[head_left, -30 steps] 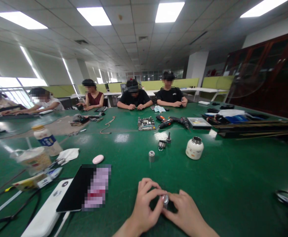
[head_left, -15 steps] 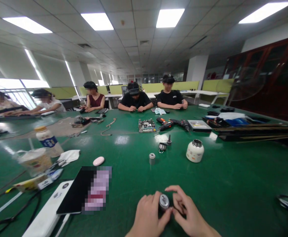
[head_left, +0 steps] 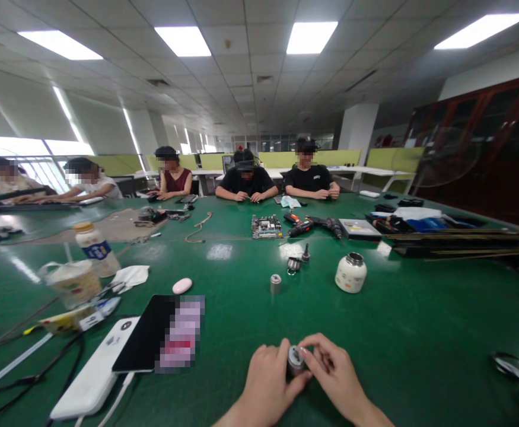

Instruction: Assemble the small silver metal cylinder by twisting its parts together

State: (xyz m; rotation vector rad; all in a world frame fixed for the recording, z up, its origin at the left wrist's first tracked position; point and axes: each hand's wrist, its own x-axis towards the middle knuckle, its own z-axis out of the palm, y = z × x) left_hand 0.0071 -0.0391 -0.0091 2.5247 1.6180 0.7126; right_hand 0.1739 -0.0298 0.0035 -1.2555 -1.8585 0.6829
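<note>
Cylinder of grey metal (head_left: 294, 366) is held above or on the green table (head_left: 419, 332), nearer the wearer than the white flask (head_left: 350, 274) and to its left. The cylinder's side is clasped by the left hand (head_left: 266, 379), with the fingers curled around it and the thumb laid across the front. At its upper end, the index finger and thumb of the right hand (head_left: 337, 375) are brought close together by the rim; whether a small part is pinched between them cannot be told. Compared with half a second ago, the right thumb is raised to the top face, while the left clasp is kept much the same. The end face thus seems to be worked while the body is steadied. A second metal cylinder (head_left: 276, 284) is stood upright left of the flask, and a circuit board (head_left: 267, 227) is placed beyond the flask, to its left.
</note>
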